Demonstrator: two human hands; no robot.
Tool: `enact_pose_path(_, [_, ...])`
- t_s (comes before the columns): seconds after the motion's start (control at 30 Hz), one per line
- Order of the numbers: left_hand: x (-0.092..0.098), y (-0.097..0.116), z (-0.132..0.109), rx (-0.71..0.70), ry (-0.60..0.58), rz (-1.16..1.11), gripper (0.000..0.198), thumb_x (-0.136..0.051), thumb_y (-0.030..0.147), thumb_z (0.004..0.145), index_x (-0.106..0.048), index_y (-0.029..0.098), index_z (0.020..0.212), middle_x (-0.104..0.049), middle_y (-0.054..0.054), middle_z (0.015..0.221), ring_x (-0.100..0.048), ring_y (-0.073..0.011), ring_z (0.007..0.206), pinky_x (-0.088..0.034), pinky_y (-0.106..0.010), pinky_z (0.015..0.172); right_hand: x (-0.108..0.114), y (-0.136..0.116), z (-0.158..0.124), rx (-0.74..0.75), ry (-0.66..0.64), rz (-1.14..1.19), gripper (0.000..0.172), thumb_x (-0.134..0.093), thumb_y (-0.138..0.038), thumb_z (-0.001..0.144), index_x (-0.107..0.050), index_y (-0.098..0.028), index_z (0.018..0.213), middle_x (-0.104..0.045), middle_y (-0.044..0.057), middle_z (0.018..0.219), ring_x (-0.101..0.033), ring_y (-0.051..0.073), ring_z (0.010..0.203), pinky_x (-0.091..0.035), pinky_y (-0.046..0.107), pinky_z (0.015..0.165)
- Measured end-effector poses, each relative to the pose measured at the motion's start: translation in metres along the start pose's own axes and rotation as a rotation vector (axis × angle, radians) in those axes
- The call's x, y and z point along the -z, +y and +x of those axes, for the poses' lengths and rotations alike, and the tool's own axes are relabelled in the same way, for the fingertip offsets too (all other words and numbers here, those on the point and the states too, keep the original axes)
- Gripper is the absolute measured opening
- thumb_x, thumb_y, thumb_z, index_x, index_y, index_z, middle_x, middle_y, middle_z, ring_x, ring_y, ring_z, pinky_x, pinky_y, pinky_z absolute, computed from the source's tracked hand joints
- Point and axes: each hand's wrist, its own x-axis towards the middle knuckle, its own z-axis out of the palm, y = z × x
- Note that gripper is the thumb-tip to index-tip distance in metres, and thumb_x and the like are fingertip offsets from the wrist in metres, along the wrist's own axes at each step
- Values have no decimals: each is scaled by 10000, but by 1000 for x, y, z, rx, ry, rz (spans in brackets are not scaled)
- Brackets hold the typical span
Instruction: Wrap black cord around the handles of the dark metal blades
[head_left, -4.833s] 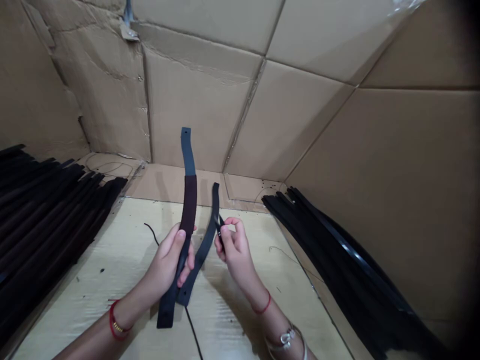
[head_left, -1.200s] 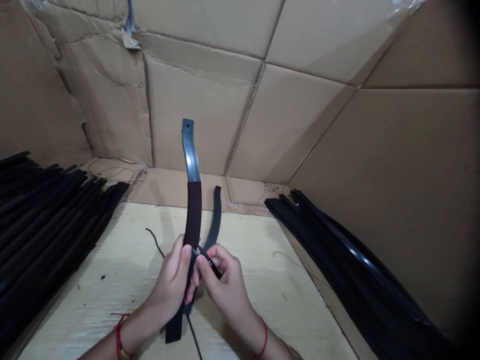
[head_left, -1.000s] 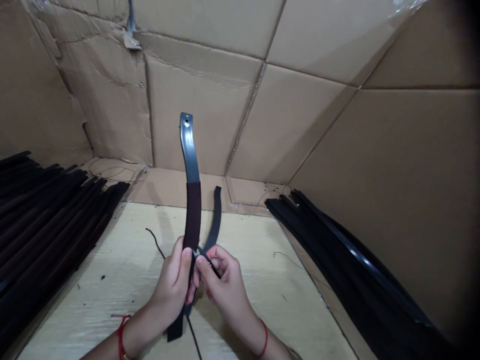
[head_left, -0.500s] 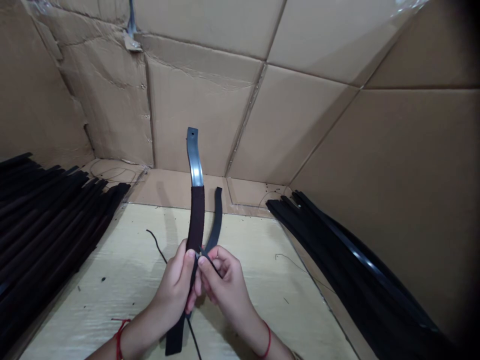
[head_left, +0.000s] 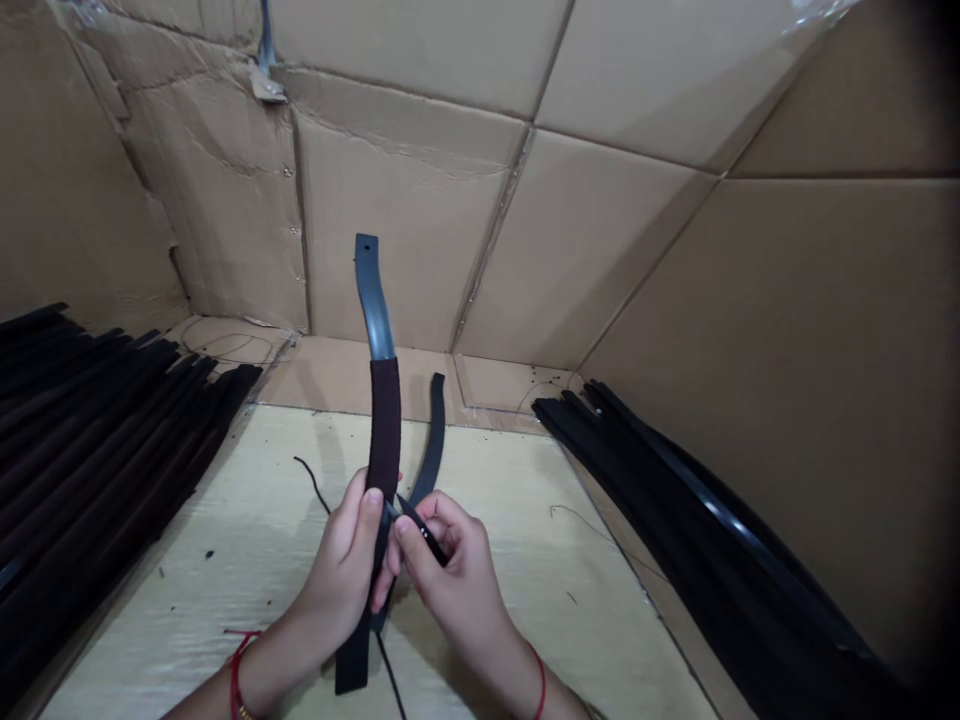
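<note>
My left hand (head_left: 341, 570) is wrapped round a long curved metal strip (head_left: 373, 310) that stands upright; a dark brown fabric sleeve (head_left: 385, 420) covers its middle. A second, thinner black curved strip (head_left: 433, 430) rises just behind it, also held at the left hand. My right hand (head_left: 450, 575) pinches a small black tool (head_left: 417, 524) whose tip touches the sleeve beside my left thumb. Both hands are closed and touch each other above the pale work surface (head_left: 225, 560).
A stack of dark sleeved strips (head_left: 97, 450) lies along the left. A pile of bare black strips (head_left: 697, 540) lies along the right. Cardboard walls (head_left: 465, 200) enclose the area. A black thread (head_left: 311, 485) trails across the surface under my hands.
Since 4.8 s ago my right hand has moved left with the tool to meet the left hand at the sleeve. In the last second the upright strip has swayed slightly to the left.
</note>
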Motion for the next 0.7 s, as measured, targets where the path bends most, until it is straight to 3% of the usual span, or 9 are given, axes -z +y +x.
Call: enact_pose_path(0.7, [0, 1, -2, -29, 6, 34, 412, -364, 560, 952, -429, 175, 1080, -461, 86, 533, -358, -53, 324, -294, -139, 316, 0, 3, -1, -10, 2, 30, 302, -574, -370, 927, -383, -194, 772, -559, -48, 557, -619, 137, 419, -455, 209, 405])
